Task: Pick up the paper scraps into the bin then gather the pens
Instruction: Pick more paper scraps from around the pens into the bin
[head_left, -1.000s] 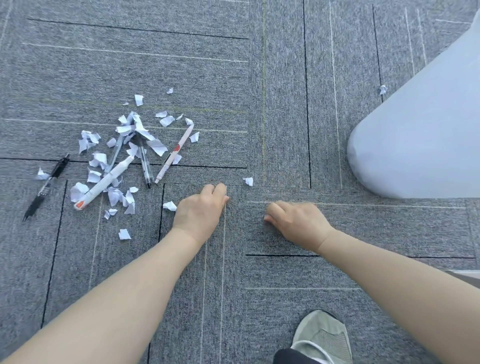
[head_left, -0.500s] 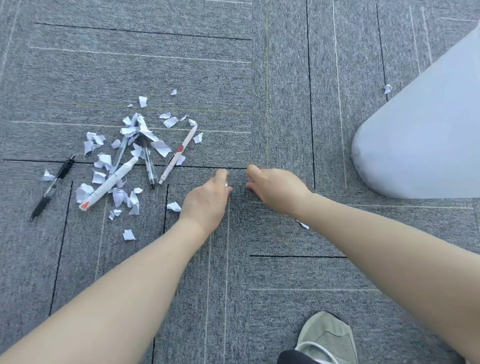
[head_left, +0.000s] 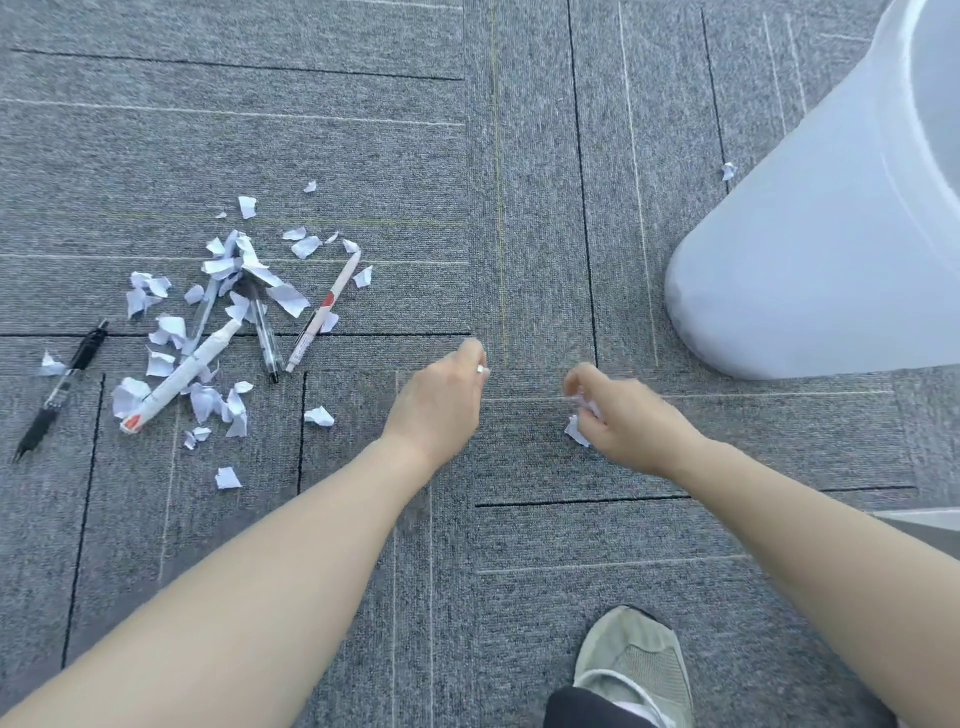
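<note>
Since half a second ago both hands have parted: my right hand (head_left: 631, 421) grips paper scraps (head_left: 576, 431), my left hand (head_left: 441, 402) pinches one bit (head_left: 483, 369). Scrap-collecting step; next I'd carry these to the bin (head_left: 810, 249), then the pile (head_left: 208, 332).

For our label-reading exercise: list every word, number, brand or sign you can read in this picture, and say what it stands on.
No text can be read.
White pen with red mark: a red patch, no legible letters.
Large white marker: faint print on the barrel, too blurred.
Paper scraps: no readable print.
Bin, shoe: no label visible.
</note>
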